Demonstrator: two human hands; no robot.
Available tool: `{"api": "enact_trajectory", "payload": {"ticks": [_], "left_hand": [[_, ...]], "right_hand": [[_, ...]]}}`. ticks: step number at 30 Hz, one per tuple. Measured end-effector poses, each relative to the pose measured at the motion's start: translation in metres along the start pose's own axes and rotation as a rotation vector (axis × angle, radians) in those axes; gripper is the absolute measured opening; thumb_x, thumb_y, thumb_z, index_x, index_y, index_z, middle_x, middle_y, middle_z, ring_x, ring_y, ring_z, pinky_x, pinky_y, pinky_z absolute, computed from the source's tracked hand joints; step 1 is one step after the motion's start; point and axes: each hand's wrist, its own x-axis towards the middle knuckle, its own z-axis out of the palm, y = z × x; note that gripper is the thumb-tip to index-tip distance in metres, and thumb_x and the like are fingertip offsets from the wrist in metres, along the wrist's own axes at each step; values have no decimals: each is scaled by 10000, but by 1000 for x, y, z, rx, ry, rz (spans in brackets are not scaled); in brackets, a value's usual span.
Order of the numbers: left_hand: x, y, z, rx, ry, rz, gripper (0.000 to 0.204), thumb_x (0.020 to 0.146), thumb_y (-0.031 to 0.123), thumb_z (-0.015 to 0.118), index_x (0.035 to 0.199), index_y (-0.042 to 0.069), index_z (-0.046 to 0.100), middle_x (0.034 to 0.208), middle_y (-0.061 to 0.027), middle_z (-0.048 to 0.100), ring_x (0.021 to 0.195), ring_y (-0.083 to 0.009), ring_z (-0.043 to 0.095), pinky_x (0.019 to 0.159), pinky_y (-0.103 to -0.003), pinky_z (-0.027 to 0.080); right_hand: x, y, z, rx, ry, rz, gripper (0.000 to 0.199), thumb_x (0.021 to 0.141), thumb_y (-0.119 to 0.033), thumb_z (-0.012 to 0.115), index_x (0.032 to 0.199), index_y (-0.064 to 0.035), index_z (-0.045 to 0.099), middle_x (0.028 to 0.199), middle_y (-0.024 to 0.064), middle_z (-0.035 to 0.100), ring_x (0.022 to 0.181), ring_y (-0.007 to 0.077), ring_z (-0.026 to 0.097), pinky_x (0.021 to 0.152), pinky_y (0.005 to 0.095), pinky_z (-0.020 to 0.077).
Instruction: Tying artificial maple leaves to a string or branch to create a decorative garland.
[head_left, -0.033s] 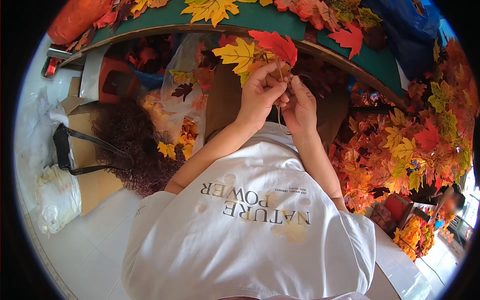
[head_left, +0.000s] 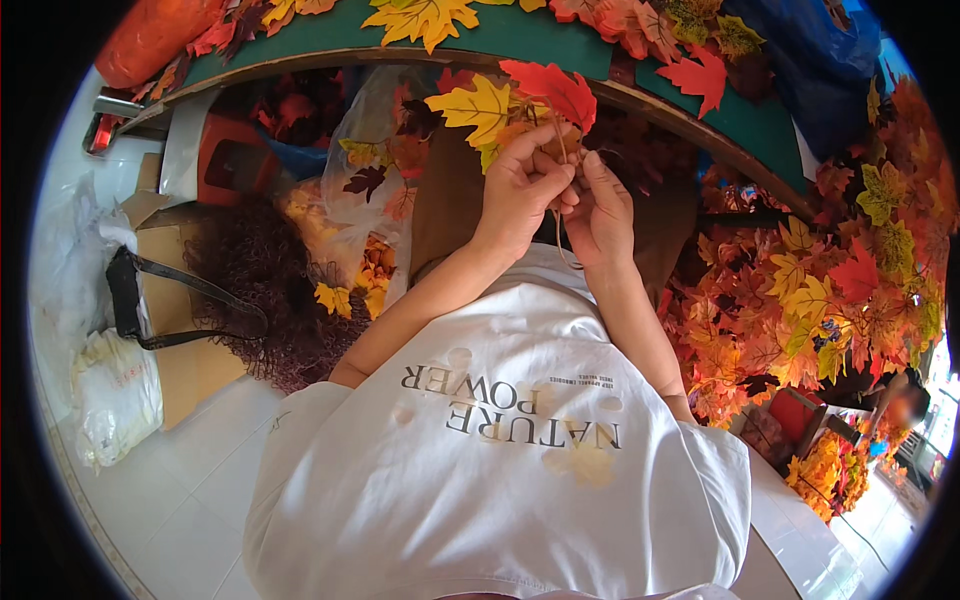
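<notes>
Both my hands meet in front of my chest, just below the curved edge of a green table (head_left: 560, 42). My left hand (head_left: 520, 190) pinches a small sprig of artificial autumn leaves, with a yellow maple leaf (head_left: 475, 108) and a red leaf (head_left: 555, 90) fanning out above the fingers. My right hand (head_left: 603, 215) touches the left, and its fingertips are closed on the sprig's thin brown stem (head_left: 560, 240), which hangs down between the wrists. More red, yellow and orange leaves (head_left: 700, 75) lie on the table top.
A clear plastic bag of leaves (head_left: 370, 190) hangs at my left. A deep pile of leaf sprigs (head_left: 820, 300) fills the right side. On the floor at left are a brown curly bundle (head_left: 260, 280), a cardboard box (head_left: 190, 370), a black strap (head_left: 130, 290) and white bags (head_left: 115, 390).
</notes>
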Motion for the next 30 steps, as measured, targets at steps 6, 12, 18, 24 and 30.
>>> {"api": "enact_trajectory", "payload": {"ticks": [6,12,18,24,30], "left_hand": [[0,-2,0,2,8,-5,396,837,-18,588,1222,48,529,782,0,575,614,-91,572,532,-198,468],[1,-4,-2,-16,19,-2,409,836,-16,592,1235,49,524,737,1,566,614,-89,571,537,-197,468],[3,-9,-3,-70,28,34,417,837,-62,577,1242,11,515,718,-29,571,599,-115,578,556,-230,498],[1,-14,-5,-16,59,96,410,838,-70,570,1238,6,524,719,-33,570,601,-109,581,538,-223,498],[6,-13,-10,105,-38,111,420,844,-65,563,1255,3,512,757,-50,591,620,-105,590,569,-219,507]], "right_hand": [[-2,1,4,-15,14,-23,167,909,-185,589,949,-26,623,831,25,630,584,91,520,495,226,411],[-3,5,6,-64,38,-55,146,902,-162,600,925,-20,625,771,15,616,578,72,511,499,207,411],[-4,5,10,-135,88,-101,112,899,-134,604,910,-25,627,728,-2,593,573,55,495,503,200,413],[-5,13,3,-235,32,-209,102,898,-115,602,877,-16,618,683,-10,568,552,55,482,506,185,407],[-3,12,-1,-211,72,-191,111,894,-121,611,853,-19,609,673,0,571,555,60,493,510,187,414]]}}
